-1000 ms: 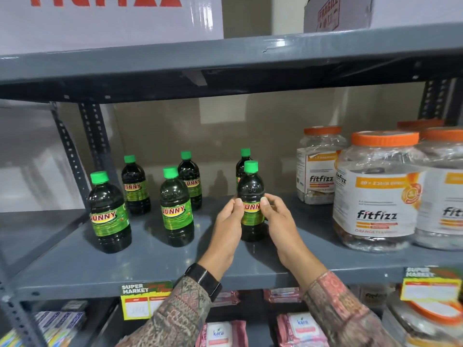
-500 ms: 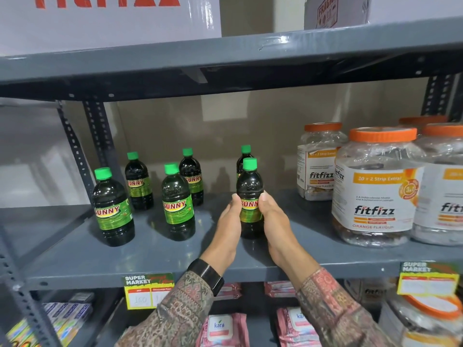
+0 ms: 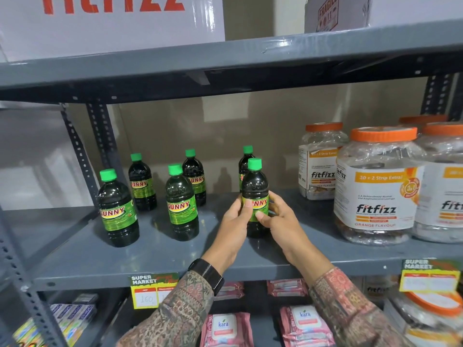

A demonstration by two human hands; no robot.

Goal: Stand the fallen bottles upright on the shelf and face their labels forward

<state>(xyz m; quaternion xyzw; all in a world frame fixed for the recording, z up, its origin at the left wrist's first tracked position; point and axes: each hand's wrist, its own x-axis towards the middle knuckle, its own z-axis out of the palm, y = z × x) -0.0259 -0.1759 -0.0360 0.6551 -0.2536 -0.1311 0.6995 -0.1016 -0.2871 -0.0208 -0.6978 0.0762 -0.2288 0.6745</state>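
Observation:
Several dark bottles with green caps and green "SUNNY" labels stand upright on the grey shelf [image 3: 125, 261]. The front right bottle [image 3: 254, 186] is held from both sides: my left hand [image 3: 234, 227] grips its left flank with the thumb over the label, and my right hand [image 3: 280, 221] grips its right flank. Its label faces me, partly hidden by my fingers. Another bottle [image 3: 246, 156] stands right behind it. To the left stand the front left bottle [image 3: 116, 209], the middle bottle [image 3: 181, 204] and two rear bottles [image 3: 140, 181] [image 3: 194, 176], labels forward.
Big clear "fitfizz" jars [image 3: 375, 189] with orange lids crowd the shelf's right side. A second jar [image 3: 319, 161] stands behind. The upper shelf [image 3: 225, 61] carries cardboard boxes. Price tags [image 3: 150, 289] hang on the shelf edge. Pink wipe packs [image 3: 225, 326] lie below.
Both hands have shifted further around the front right bottle, my left thumb now over its label. The bottle stays upright on the same spot; the view has moved slightly closer.

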